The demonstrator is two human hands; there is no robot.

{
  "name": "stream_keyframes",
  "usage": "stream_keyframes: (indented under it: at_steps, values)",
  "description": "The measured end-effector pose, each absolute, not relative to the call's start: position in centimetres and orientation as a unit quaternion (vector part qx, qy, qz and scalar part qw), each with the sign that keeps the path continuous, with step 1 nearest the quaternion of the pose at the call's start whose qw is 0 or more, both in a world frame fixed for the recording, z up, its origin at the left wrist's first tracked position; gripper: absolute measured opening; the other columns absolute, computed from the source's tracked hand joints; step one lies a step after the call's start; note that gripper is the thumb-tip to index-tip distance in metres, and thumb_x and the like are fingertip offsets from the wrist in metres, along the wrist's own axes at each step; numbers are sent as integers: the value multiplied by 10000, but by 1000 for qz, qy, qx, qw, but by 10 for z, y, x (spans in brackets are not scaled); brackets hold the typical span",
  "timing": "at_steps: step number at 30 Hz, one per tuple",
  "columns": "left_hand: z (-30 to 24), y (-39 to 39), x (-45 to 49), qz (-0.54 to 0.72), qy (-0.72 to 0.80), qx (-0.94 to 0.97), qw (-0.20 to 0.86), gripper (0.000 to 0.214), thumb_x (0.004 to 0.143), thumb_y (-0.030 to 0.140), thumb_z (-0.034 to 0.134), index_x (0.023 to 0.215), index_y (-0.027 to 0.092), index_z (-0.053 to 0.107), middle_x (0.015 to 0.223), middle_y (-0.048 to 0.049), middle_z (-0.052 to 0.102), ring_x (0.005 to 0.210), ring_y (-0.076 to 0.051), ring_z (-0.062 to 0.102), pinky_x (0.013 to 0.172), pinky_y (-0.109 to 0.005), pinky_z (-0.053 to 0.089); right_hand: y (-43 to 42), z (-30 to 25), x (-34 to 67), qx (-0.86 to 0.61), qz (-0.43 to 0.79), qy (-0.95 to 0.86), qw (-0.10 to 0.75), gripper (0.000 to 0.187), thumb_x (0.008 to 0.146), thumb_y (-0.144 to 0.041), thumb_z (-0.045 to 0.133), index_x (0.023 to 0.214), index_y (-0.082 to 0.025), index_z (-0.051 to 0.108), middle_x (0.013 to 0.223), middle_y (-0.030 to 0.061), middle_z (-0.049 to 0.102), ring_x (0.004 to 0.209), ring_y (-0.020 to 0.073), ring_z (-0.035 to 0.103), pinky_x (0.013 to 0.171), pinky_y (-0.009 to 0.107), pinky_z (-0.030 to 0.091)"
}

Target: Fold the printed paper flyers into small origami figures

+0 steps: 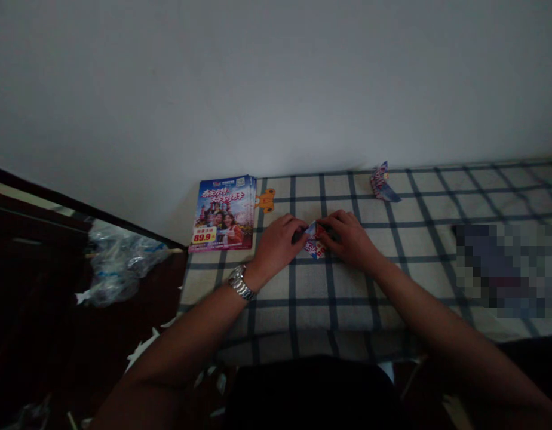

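A small folded piece of printed paper, blue, red and white, is held between my two hands over the checked cloth. My left hand, with a silver watch on its wrist, pinches the paper's left edge between thumb and fingers. On the right edge, my right hand grips the same paper with its fingertips. Parts of the paper are hidden behind the fingers. Left of my hands lies a stack of printed flyers. Farther right, near the wall, sits another folded paper figure with similar print.
A checked cloth covers the surface, which meets a plain wall. An orange bear-shaped piece lies beside the flyers. A blurred-out dark object is at the right. Clear plastic bags and paper scraps are down at the left.
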State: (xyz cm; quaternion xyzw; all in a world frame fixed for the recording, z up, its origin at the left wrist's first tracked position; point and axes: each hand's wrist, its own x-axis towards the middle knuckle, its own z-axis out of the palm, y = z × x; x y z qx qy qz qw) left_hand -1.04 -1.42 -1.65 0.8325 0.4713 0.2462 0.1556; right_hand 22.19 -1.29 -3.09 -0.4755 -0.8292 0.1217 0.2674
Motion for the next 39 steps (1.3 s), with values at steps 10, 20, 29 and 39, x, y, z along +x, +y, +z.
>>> stream_keyframes:
  at_steps: [10, 20, 29, 39]
  values:
    - [-17, -14, -8, 264, 454, 839, 143, 137, 1008, 294, 632, 1096, 200, 677, 1074, -63, 646, 1013, -223, 623, 885, -379, 528, -16, -19, 219, -458, 177, -823, 285, 228, 954, -238, 658, 1178, -201, 663, 1090, 114, 728, 1027, 300, 654, 929, 450, 487]
    - [-18, -16, -9, 271, 433, 844, 164, 68, 1020, 262, 605, 1060, 207, 612, 1005, -40, 656, 949, -213, 615, 849, -364, 501, -20, -20, 220, -471, 229, -792, 314, 226, 911, -247, 700, 1129, -231, 640, 994, 65, 723, 937, 261, 650, 839, 388, 502]
    - [-17, -18, -9, 324, 428, 805, 254, 75, 1045, 269, 587, 1099, 224, 614, 1014, -18, 706, 938, -173, 686, 844, -318, 532, -23, -15, 220, -462, 299, -761, 344, 188, 948, -344, 680, 1095, -235, 639, 972, 54, 723, 903, 230, 678, 811, 359, 527]
    - [-12, -19, -9, 356, 394, 791, 306, 125, 1034, 309, 625, 1133, 240, 657, 1057, -27, 734, 972, -166, 711, 888, -324, 577, -26, -12, 220, -478, 350, -738, 322, 216, 976, -431, 655, 995, -220, 700, 790, 14, 716, 679, 171, 636, 624, 295, 465]
